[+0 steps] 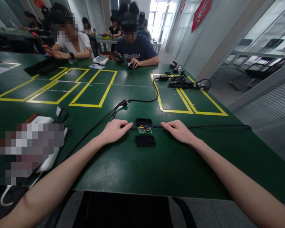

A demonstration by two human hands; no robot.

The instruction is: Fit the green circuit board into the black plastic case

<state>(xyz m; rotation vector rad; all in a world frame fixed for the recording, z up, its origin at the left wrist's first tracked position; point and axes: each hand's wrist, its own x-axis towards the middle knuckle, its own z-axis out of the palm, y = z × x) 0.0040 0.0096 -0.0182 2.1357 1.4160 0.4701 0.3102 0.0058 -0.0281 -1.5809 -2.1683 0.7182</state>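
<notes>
A small green circuit board (142, 130) with copper coils lies on the table between my two hands. Black cables run out from its left and right sides. My left hand (116, 130) is closed around the cable on the left side, thumb towards the board. On the other side, my right hand (178, 130) pinches the right cable (204, 126), which trails off across the table. Just behind the board sits one black plastic case half (143, 121). In front of it lies the other black case half (145, 141), apart from the board.
A black plug (124, 103) and its cord lie beyond my left hand. Bundled black adapters (185, 85) rest within yellow tape at the far right. A white device (52, 152), partly blurred out, is at the left. Across the green table (133, 171), a person (137, 47) handles a small part.
</notes>
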